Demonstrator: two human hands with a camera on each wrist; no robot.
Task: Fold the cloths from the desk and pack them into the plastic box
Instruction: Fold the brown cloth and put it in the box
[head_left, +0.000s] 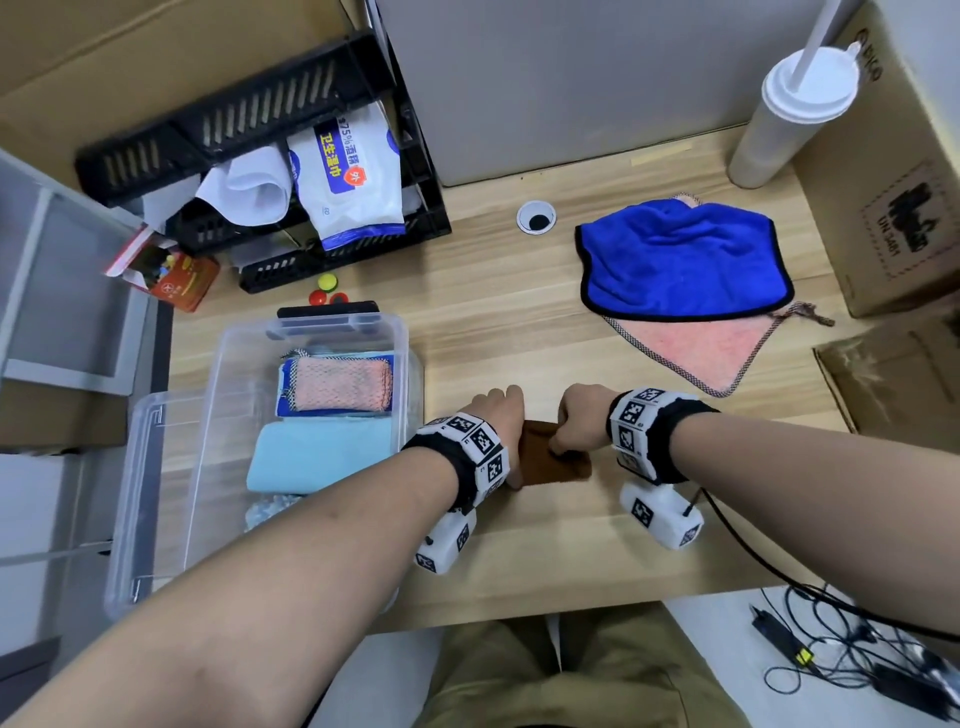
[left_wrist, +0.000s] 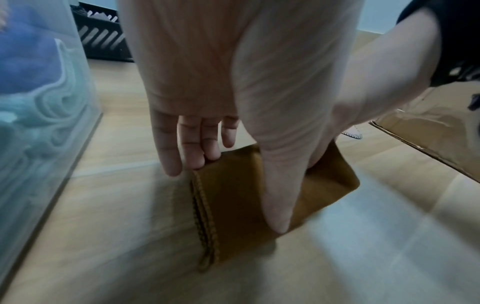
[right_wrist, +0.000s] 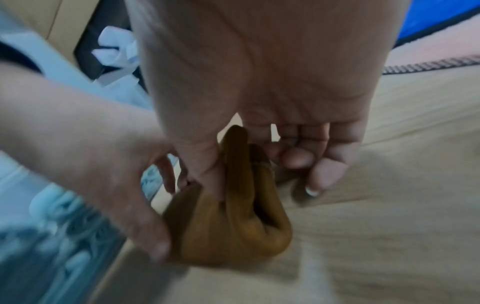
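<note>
A small folded brown cloth (head_left: 545, 460) lies on the wooden desk (head_left: 519, 322) near its front edge. My left hand (head_left: 501, 415) grips its left end, thumb laid across the top (left_wrist: 278, 205) and fingers at the far edge. My right hand (head_left: 579, 423) pinches the right end, its thumb pushed into the bunched folds (right_wrist: 233, 236). The clear plastic box (head_left: 208, 415) stands just left of my hands; it holds a folded pink-and-blue cloth (head_left: 340, 384) and a folded light blue cloth (head_left: 317, 454). A loose blue cloth (head_left: 680, 260) lies over a pink cloth (head_left: 711, 348) at the right.
A black rack (head_left: 291, 130) with a wipes pack (head_left: 353, 176) stands at the back left. A lidded cup with a straw (head_left: 789, 119) and cardboard boxes (head_left: 904, 182) line the right side. A cable hole (head_left: 536, 217) sits mid-desk. Cables (head_left: 831, 639) lie on the floor.
</note>
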